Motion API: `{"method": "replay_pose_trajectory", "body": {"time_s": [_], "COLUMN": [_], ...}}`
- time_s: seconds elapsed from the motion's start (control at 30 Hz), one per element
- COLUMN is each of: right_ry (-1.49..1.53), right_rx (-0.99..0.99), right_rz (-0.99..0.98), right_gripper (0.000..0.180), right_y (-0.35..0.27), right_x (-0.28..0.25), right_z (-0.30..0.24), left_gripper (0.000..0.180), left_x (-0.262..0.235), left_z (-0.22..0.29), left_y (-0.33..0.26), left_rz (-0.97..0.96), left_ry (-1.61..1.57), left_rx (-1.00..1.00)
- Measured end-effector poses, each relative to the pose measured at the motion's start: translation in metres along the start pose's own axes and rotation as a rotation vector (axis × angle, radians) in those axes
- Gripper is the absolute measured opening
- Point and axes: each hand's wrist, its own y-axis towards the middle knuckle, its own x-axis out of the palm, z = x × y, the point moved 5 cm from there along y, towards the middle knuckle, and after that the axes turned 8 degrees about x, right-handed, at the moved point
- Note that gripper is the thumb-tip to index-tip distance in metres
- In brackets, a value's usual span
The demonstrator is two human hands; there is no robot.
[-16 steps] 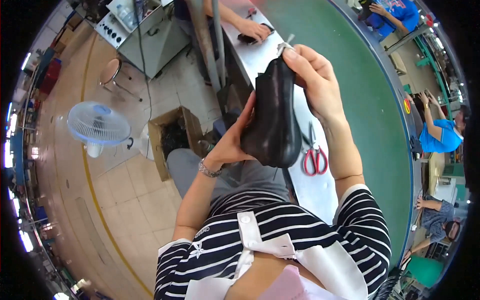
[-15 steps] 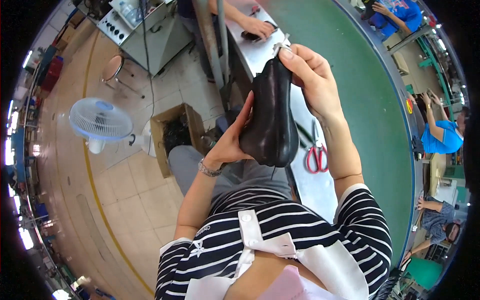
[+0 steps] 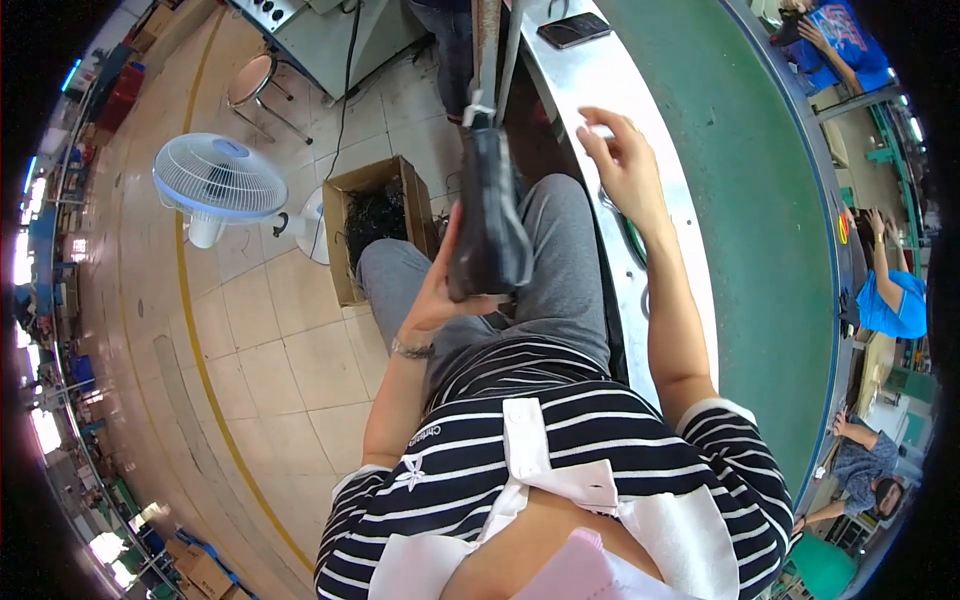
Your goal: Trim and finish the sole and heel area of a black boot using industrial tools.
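Note:
My left hand (image 3: 445, 285) is closed around the lower left side of a black leather shoe upper (image 3: 485, 215), held above my lap. The upper is blurred by motion, and a white tie (image 3: 480, 108) sticks out at its far end. To its right, my right hand (image 3: 628, 165) is over the metal bench (image 3: 680, 290), empty, its thumb and fingers bent but apart. Under the right wrist a dark green loop (image 3: 635, 243) partly shows on the bench; the forearm hides part of that spot.
A cardboard box (image 3: 350, 290) of black scraps stands by my left knee. Left of it are a fan (image 3: 220, 180) and a round stool (image 3: 252, 80). A flat black rectangular thing (image 3: 573, 30) lies on the bench's far end. Beyond the post (image 3: 487, 60) a person stands.
My right hand has let go of the white tie and moved right over the bench. My left hand has carried the upper left and slightly lower. The co-worker's hands have left the view.

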Motion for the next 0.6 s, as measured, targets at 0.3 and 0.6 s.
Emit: {"method": "replay_pose_trajectory", "body": {"time_s": [0.3, 0.6], "right_ry": [-0.823, -0.022], "right_rx": [0.183, 0.616], "right_rz": [0.082, 0.072], "right_gripper": [0.061, 0.047], "right_y": [-0.091, -0.074], "right_x": [-0.021, -0.031], "right_z": [0.196, 0.206], "left_gripper": [0.05, 0.064], "left_x": [-0.104, -0.036], "left_z": [0.005, 0.017], "left_y": [-0.097, -0.053], "left_rz": [0.537, 0.336], "left_ry": [-0.111, -0.045], "left_rx": [-0.229, -0.468]}}
